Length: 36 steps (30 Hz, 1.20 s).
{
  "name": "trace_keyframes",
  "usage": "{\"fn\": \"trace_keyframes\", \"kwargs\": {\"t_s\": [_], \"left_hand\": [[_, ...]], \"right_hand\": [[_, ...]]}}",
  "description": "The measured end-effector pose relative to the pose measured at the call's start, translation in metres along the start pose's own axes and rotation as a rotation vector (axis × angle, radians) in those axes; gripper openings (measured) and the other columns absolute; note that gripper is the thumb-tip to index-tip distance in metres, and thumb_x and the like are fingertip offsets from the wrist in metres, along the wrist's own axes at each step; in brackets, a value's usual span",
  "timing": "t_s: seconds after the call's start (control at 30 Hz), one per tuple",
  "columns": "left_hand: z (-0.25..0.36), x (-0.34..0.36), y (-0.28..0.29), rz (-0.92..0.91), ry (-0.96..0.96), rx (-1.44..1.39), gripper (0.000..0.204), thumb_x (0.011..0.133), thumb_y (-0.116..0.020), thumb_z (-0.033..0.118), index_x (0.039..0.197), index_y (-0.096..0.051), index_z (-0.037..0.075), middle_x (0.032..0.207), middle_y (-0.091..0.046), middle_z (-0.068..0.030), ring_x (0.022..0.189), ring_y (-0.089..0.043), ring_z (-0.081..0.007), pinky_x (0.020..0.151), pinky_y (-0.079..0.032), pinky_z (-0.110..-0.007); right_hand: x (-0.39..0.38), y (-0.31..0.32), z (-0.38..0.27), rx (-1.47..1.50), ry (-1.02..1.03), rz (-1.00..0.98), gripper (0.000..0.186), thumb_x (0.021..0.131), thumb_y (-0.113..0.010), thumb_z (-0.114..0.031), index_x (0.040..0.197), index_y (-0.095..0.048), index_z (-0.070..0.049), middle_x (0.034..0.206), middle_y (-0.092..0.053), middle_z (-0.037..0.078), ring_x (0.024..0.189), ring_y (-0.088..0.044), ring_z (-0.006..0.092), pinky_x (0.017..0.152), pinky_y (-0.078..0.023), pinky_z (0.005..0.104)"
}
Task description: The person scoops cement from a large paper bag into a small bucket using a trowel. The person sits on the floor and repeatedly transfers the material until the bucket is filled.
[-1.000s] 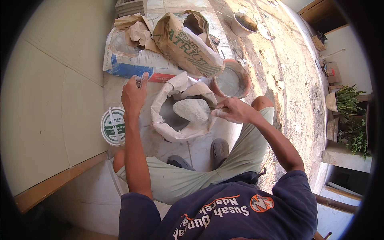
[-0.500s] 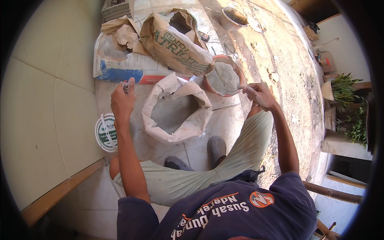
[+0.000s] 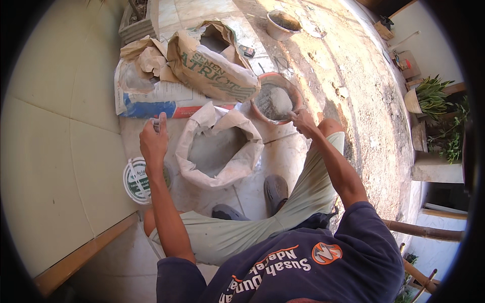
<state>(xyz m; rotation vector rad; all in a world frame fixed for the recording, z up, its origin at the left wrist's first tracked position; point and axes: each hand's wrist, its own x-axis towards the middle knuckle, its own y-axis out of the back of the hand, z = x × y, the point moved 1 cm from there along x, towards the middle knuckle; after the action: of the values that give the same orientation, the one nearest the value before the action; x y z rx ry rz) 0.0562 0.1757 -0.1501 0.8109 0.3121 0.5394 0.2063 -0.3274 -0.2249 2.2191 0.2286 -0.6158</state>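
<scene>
My right hand (image 3: 303, 122) is closed round the handle of what looks like a trowel, at the near right rim of a reddish bowl (image 3: 259, 112). A heap of grey cement powder (image 3: 280, 102) lies in the bowl and covers the tool's blade. My left hand (image 3: 153, 140) is raised to the left of an open paper sack (image 3: 222, 178), thumb up and fingers curled. Something thin and greyish may be in its grip; I cannot make it out. Grey powder (image 3: 214, 151) fills the sack, its rim rolled down.
Beyond the sack a torn brown cement bag (image 3: 207, 68) leans over a flattened blue, red and white bag (image 3: 146, 108). A lidded tub (image 3: 136, 179) stands beside my left forearm. A bucket (image 3: 283, 25) sits far off; a pale wall (image 3: 55, 126) borders the left, potted plants (image 3: 434, 98) the right.
My right hand has shifted left and slightly nearer, and the powder heap has moved within the bowl, baring more of its left inside. My left hand has kept its pose. The view has shifted slightly.
</scene>
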Motion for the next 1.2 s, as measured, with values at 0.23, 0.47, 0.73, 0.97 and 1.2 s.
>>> {"fn": "trace_keyframes", "kwargs": {"t_s": [0.23,0.47,0.73,0.97,1.2], "left_hand": [[0.006,0.003,-0.002,-0.016,-0.002,-0.005,0.057,0.106,-0.059,0.054,0.098,-0.072,-0.001,0.077,-0.073,-0.0168,0.077,-0.073,-0.0363,0.076,-0.054,-0.047],[0.008,0.000,-0.006,-0.013,-0.017,-0.018,0.059,0.107,-0.058,0.055,0.098,-0.072,-0.001,0.077,-0.072,-0.0175,0.075,-0.072,-0.0375,0.075,-0.054,-0.047],[0.008,0.001,-0.004,-0.032,0.030,-0.047,0.059,0.107,-0.058,0.056,0.099,-0.072,-0.001,0.078,-0.073,-0.0178,0.076,-0.072,-0.0378,0.076,-0.054,-0.047],[0.004,0.004,-0.008,0.009,-0.063,-0.029,0.058,0.107,-0.058,0.054,0.099,-0.072,-0.001,0.079,-0.073,-0.0173,0.074,-0.072,-0.0360,0.075,-0.054,-0.046],[0.002,-0.001,-0.003,-0.016,-0.008,-0.031,0.059,0.107,-0.058,0.055,0.102,-0.073,-0.001,0.084,-0.074,-0.0189,0.079,-0.072,-0.0382,0.077,-0.054,-0.047]], "right_hand": [[0.001,-0.010,-0.016,-0.034,0.043,-0.035,0.047,0.106,-0.064,-0.041,0.093,-0.071,0.004,0.062,-0.055,0.004,0.048,-0.053,0.0152,0.043,-0.041,0.0339],[0.041,-0.023,-0.002,0.185,0.037,-0.065,0.044,0.107,-0.064,-0.039,0.089,-0.067,0.001,0.060,-0.054,0.004,0.045,-0.051,0.0154,0.040,-0.039,0.0338],[0.021,0.002,-0.004,0.064,0.031,0.001,0.043,0.106,-0.065,-0.037,0.085,-0.064,0.000,0.064,-0.058,0.006,0.049,-0.055,0.0174,0.042,-0.041,0.0357],[0.038,0.022,0.005,-0.545,0.331,0.214,0.055,0.100,-0.067,-0.034,0.145,-0.056,-0.005,0.091,-0.076,0.025,0.088,-0.075,0.0426,0.084,-0.058,0.0517],[0.038,0.034,-0.018,-0.974,0.487,0.229,0.068,0.095,-0.063,-0.026,0.157,-0.038,-0.009,0.080,-0.073,0.026,0.072,-0.074,0.0445,0.067,-0.059,0.0560]]}}
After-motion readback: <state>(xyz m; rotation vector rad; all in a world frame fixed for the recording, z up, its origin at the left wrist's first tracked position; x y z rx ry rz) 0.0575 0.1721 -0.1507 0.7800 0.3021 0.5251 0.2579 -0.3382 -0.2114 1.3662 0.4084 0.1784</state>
